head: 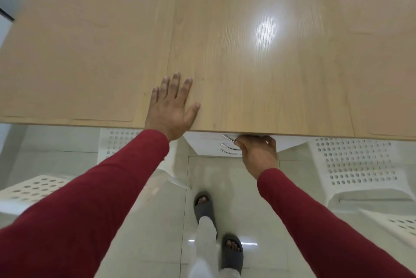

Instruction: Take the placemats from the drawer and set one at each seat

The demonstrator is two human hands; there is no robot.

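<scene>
The left hand point(172, 106) is lying flat on the pale wood-grain desk point(247, 41) while the right hand point(258, 151) is curling its fingers point(242, 140) around a curved metal handle point(228, 137) of the white drawer unit point(207, 145) beneath.

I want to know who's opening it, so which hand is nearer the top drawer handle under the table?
Right. The right hand is curled at the top drawer handle just below the table edge. The left hand lies flat on the tabletop, up and to the left of the handle.

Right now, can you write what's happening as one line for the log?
step: opening drawer | left hand: flat on table | right hand: on top handle of drawers | placemats: not seen
</scene>
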